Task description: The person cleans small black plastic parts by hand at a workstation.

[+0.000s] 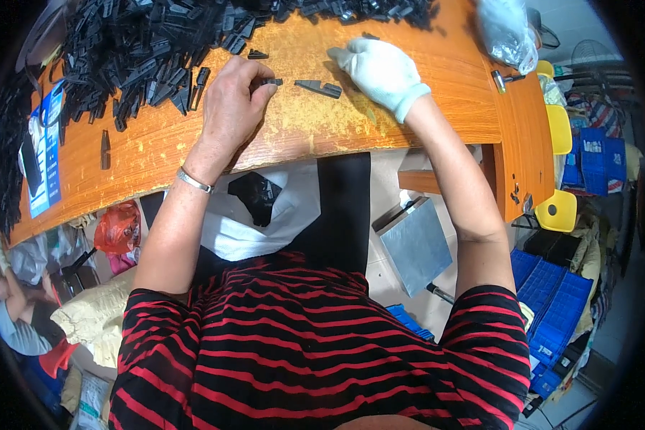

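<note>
My bare left hand (235, 100), with a metal band at the wrist, rests on the worn wooden table. Its thumb and index finger pinch a small black plastic piece (276, 82), mostly hidden by the fingers. Just to the right lies another black plastic piece (319, 89), flat and wedge-shaped, between my two hands. My right hand (381, 74) wears a white glove, its fingers curled and pressed together above the tabletop. Whatever they hold, if anything, is hidden. One more black piece (258, 54) lies just beyond my left fingers.
A large heap of black plastic pieces (150, 50) covers the table's far left. A clear plastic bag (505, 32) sits at the back right. On my lap, a white sack (294, 208) holds black pieces. Yellow stools (559, 129) and blue crates (552, 294) stand to the right.
</note>
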Available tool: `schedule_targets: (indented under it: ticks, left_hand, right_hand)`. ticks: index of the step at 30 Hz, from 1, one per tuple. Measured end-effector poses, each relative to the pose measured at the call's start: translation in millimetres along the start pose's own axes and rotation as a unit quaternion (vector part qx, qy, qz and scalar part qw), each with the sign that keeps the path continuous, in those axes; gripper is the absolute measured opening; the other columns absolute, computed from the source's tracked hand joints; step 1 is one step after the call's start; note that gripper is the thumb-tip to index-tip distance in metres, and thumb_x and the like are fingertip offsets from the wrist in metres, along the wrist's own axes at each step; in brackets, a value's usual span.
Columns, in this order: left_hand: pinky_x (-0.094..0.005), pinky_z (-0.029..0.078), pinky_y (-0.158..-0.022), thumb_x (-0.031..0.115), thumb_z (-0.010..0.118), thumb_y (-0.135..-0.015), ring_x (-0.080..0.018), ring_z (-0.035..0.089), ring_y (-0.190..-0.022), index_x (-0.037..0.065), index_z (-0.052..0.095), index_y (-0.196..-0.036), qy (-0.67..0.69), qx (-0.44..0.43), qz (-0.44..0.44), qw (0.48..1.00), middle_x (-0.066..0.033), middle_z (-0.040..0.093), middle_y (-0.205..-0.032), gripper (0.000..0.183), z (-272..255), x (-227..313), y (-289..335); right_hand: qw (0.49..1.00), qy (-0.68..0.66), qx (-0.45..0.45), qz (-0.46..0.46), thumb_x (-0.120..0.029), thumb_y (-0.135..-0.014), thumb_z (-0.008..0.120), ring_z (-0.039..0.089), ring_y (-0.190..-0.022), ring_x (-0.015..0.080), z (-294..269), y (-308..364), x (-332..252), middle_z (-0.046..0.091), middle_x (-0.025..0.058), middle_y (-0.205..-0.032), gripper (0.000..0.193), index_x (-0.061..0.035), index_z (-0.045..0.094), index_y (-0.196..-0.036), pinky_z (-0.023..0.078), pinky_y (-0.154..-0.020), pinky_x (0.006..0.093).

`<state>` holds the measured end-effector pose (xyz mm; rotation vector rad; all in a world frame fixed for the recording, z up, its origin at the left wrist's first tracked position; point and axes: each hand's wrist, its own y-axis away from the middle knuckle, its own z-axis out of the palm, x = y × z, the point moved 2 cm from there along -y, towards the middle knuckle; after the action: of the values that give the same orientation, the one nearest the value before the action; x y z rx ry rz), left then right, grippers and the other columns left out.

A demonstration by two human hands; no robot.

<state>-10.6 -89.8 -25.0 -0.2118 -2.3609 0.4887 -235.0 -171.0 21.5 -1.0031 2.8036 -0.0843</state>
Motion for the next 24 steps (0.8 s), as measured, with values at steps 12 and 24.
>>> schedule_targets:
  ticks: [12, 24]
  left_hand:
    - [-0.0338, 0.053, -0.070, 0.011, 0.076, -0.085, -0.0227, 0.066, -0.078, 0.003, 0.070, -0.097, -0.013, 0.001, 0.010, 1.000, -0.0083, 0.062, -0.089, 0.015, -0.3, 0.4, 0.5]
    - [-0.0326, 0.054, -0.070, 0.010, 0.076, -0.085, -0.0213, 0.067, -0.078, 0.004, 0.071, -0.098, -0.008, 0.001, -0.005, 1.000, -0.0080, 0.064, -0.092, 0.015, 0.6, -1.8, 1.4]
  right_hand:
    - [0.987, -0.118, 0.104, -0.024, -0.019, -0.086, 0.074, 0.066, -0.096, 0.0334, 11.3, 26.7, -36.4, 0.068, 0.0132, -0.095, 0.022, -0.0043, 0.074, -0.103, 0.053, -0.085, 0.0406]
    - [0.962, -0.250, 0.071, 0.084, -0.022, -0.096, 0.064, 0.069, -0.092, 0.0361, 10.9, 22.2, -27.0, 0.071, 0.0209, -0.100, 0.023, -0.0038, 0.072, -0.108, 0.055, -0.081, 0.0411]
